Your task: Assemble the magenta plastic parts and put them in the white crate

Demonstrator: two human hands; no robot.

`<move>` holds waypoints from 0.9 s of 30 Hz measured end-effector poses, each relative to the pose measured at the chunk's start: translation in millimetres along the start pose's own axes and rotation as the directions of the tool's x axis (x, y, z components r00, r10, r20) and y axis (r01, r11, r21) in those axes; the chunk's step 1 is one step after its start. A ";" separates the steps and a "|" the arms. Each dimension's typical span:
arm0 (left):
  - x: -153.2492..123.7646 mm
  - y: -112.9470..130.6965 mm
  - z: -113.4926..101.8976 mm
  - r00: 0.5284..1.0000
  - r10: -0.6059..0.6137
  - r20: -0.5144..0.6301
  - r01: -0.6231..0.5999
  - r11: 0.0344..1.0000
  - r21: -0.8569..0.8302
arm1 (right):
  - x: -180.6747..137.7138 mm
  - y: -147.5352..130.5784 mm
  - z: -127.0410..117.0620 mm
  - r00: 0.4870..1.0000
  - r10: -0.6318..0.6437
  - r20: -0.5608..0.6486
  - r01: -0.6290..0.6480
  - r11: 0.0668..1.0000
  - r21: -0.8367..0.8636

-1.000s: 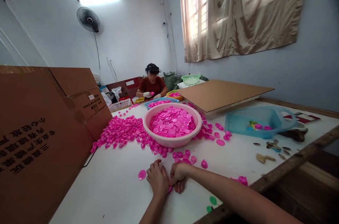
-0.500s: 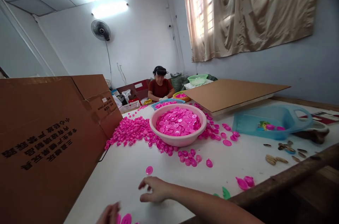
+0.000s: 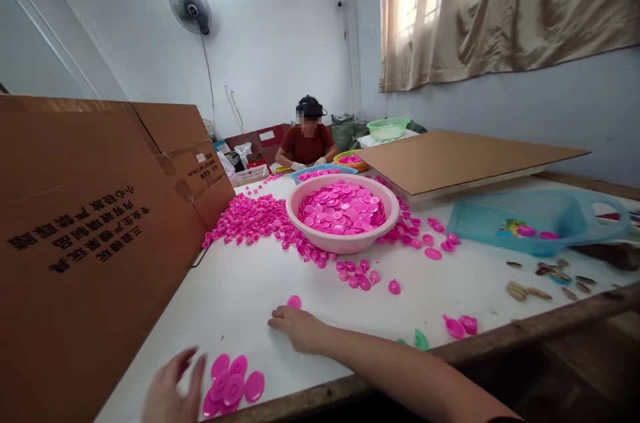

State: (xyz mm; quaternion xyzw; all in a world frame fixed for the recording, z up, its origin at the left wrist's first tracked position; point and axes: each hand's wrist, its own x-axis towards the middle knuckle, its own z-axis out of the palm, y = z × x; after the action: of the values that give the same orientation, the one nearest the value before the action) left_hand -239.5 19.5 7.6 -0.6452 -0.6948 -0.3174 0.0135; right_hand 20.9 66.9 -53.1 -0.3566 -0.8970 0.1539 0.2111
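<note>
The person's left hand [image 3: 173, 386] sits at the near left edge of the white counter [image 3: 240, 289], fingers spread and slightly blurred, palm turned toward a small cluster of flat, round, glossy pink plastic discs [image 3: 233, 384] that lies just beside it; whether the fingertips touch the discs cannot be told. The right hand [image 3: 296, 326] rests flat on the counter a little farther in, fingers loosely extended and holding nothing, its fingertips near a single pink disc [image 3: 294, 301] that lies apart from the rest.

Toward the middle of the counter stands a round pale-pink plastic basin [image 3: 343, 241], heaped with the same pink discs. A broad spill of small pink plastic caps [image 3: 250, 219] spreads from the basin's left side toward the far edge, and more lie scattered on its right and near side. As a judgement, the basin is well filled, yet a large share of loose pieces remains on the counter, so the sorting looks partly done with much left.

A big brown cardboard box [image 3: 90, 249] with printed characters lines the left edge. On the right lie a flat cardboard sheet [image 3: 465, 156] and a translucent blue plastic tray [image 3: 535, 223]. At the far end another person [image 3: 307, 139] in a dark red shirt sits working with gloved hands.
</note>
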 end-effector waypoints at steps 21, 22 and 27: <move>10.6 161.1 148.9 0.766 0.468 0.441 -0.221 0.836 -0.503 | -79.6 37.5 -59.2 0.820 0.519 -0.243 -0.519 0.852 0.069; 6.9 159.5 145.6 0.769 0.458 0.445 -0.172 0.820 -0.546 | -74.1 40.8 -63.0 0.784 0.559 -0.270 -0.538 0.829 0.154; 1.2 164.3 141.1 0.784 0.418 0.459 -0.052 0.782 -0.621 | -46.6 51.3 -63.3 0.703 0.692 -0.165 -0.564 0.684 0.463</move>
State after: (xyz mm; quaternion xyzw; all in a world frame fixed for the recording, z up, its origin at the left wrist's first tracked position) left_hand -35.8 79.6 -34.9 -0.7681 -0.4446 -0.2984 -0.3510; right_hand 111.8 77.9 -32.9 -0.6188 -0.6209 0.3259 0.3542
